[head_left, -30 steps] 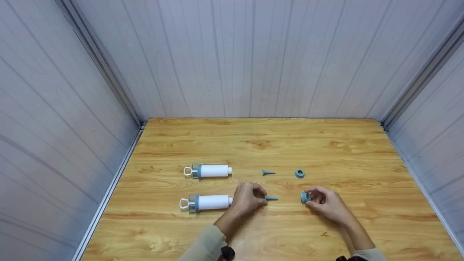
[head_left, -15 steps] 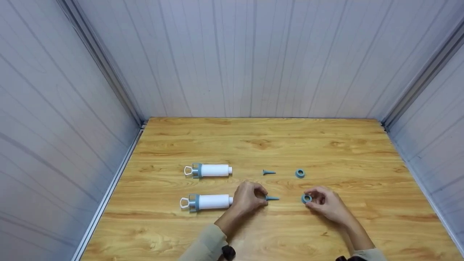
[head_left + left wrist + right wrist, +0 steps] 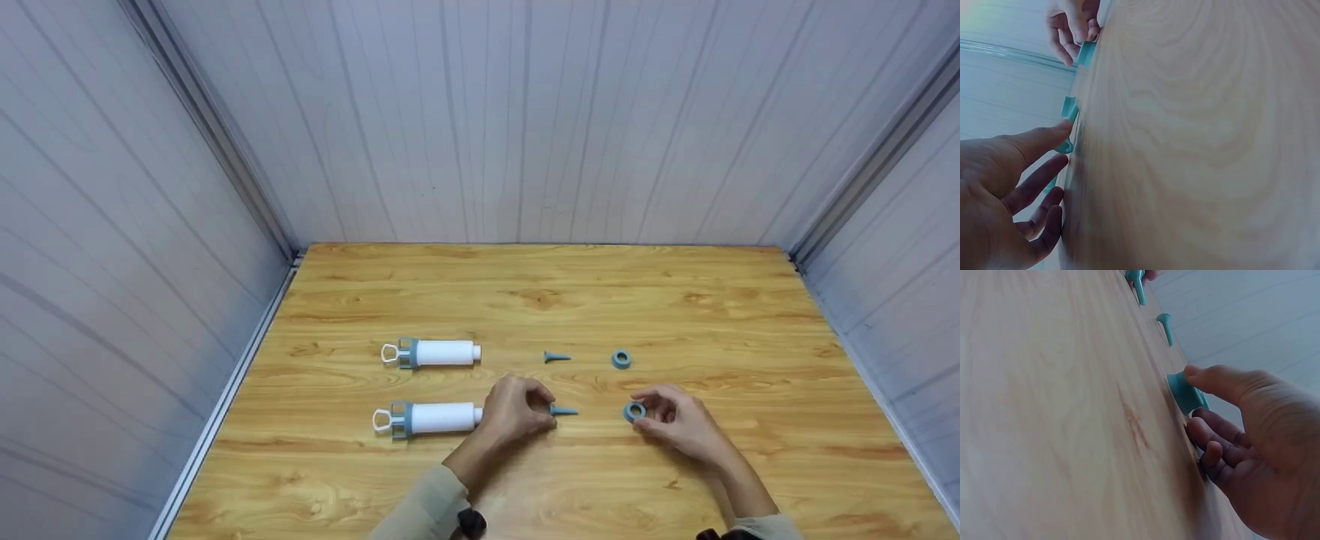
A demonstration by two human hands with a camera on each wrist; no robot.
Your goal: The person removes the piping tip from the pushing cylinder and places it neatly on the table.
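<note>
In the head view, the left hand [image 3: 516, 409] pinches the wide end of a small blue-grey nozzle [image 3: 565, 411] by the table; its thin tip points right. The left wrist view shows the thumb on this nozzle [image 3: 1070, 107], with the other fingers spread below. To the right, the right hand [image 3: 675, 421] holds a blue-grey ring cap [image 3: 627, 417] between thumb and fingers, its hole facing up. In the right wrist view, the thumb rests on the cap's [image 3: 1183, 394] upper rim. Behind the hands lie a second nozzle [image 3: 556, 357] and a second ring cap [image 3: 621, 360].
Two white pump-like cylinders lie on the left, one farther back [image 3: 445, 352] and one nearer [image 3: 441, 418], each with a blue-grey collar and white loop handle. The left hand partly covers the nearer one's tip. Panel walls [image 3: 525, 120] enclose the wooden table [image 3: 585, 487].
The ring cap at the right hand has tipped from standing on its edge to lying flatter, hole upward. Both hands have stayed nearly in place.
</note>
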